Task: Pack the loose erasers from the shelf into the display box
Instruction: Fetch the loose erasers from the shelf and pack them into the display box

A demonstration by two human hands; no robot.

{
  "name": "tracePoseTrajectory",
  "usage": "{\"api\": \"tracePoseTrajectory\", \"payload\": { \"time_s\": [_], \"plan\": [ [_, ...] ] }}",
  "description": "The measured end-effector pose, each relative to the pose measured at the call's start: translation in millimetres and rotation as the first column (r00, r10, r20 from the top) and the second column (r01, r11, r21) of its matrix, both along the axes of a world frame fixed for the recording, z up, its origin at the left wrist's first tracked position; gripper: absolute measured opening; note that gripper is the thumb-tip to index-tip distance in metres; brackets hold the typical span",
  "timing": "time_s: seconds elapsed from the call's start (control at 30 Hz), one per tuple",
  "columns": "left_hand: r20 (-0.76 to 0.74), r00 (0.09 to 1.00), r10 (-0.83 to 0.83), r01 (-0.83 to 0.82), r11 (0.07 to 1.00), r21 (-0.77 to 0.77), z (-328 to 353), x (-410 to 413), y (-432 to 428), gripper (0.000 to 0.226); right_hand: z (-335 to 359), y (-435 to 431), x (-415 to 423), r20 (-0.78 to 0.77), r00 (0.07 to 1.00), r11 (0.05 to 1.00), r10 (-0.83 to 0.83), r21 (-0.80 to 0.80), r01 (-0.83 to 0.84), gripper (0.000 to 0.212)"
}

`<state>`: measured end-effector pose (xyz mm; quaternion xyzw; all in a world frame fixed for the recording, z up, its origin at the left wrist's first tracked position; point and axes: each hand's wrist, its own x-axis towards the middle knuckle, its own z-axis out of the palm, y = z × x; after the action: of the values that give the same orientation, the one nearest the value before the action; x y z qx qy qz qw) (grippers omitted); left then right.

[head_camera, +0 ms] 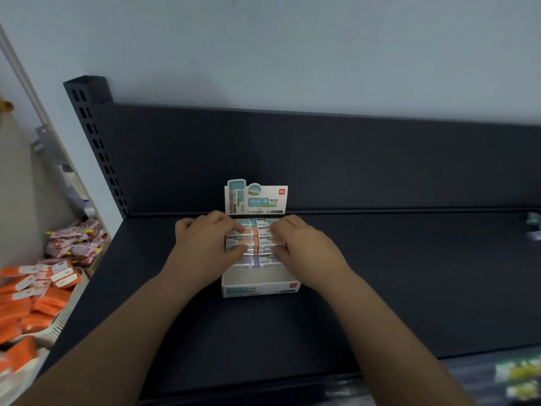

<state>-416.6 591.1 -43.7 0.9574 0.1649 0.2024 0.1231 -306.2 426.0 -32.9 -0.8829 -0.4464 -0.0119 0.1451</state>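
Display box [260, 287] at mid-shelf [409, 273], erasers [255, 244] in rows inside. Our left hand [205, 244] at 9 o'clock and right hand [304, 244] at 3 o'clock lay their fingers on the rows, gripping nothing. We judge uneven pressure could tip rows into the box's empty 6 o'clock gap.

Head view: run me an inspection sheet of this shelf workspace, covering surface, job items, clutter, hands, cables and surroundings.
Surface: dark shelf with a dark back panel.
Job's things: display box with its header card upright; erasers packed in two rows inside; the front part of the box shows bare white.
Clutter: one blurred item at the shelf's right edge, unidentifiable.
Hands: left hand and right hand rest their fingers on the erasers, one from each side.
Cables: nothing seen.
Surroundings: pale wall; basket of orange packets and pink packets to the left.
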Motion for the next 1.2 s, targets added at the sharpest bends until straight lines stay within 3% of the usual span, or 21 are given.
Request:
{"api": "tracePoseTrajectory", "payload": {
  "time_s": [0.47,0.77,1.0,1.2],
  "plan": [
    [0.025,0.997,-0.072,0.073,0.997,-0.008,14.2,-0.8,-14.3,0.034,8.5,-7.8,-4.9,0.082,0.996,0.998,0.031,0.051,-0.035,0.04],
    [-0.131,0.986,-0.101,0.107,0.993,0.043,29.6,6.3,-40.0,0.054,19.0,-39.6,5.3,0.09,0.995,0.995,0.037,0.089,-0.045,0.043],
    [-0.17,0.985,0.027,0.023,0.956,0.291,36.0,37.0,-118.3,0.061,10.1,-113.0,20.6,0.097,0.995,1.0,-0.019,0.02,0.017,0.056],
    [-0.144,0.989,-0.02,0.063,0.951,0.302,29.3,74.0,-218.0,0.06,1.3,-210.3,45.1,0.1,0.99,0.994,-0.104,-0.02,0.106,0.057]
  ]
}}
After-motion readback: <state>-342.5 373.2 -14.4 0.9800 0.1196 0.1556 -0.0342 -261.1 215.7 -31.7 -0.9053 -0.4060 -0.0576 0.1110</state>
